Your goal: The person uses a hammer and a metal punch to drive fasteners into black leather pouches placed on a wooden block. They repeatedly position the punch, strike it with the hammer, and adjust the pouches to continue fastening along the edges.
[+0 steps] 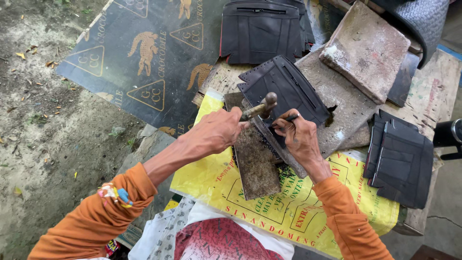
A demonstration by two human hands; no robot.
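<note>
1. Hammer [260, 110] sits clamped in the left hand [216, 131], fingers wrapped tight round the handle, the rounded metal head raised just above the work.
2. A thin dark punch tool [287, 118] is pinched between the fingers of the right hand [299, 137], which is closed on it and rests on the dark leather piece [288, 89].
3. That leather piece lies flat across a worn metal plate [255, 161] and a grey stone slab [339, 103], with a row of small punched holes along its upper edge.
4. To do this step well, in my judgement, the punch should stand upright on the leather before each blow, and the hammer should fall squarely on its top; a tilted punch would likely skid or tear the edge.
5. Fingers of the right hand are best kept low on the tool, clear of the struck end.
6. Beneath the plate lies a yellow printed sack [269, 207]. A stack of dark cut pieces [402, 161] waits well to the right, and a second stone block [368, 48] rests near the far side of the bench.
</note>
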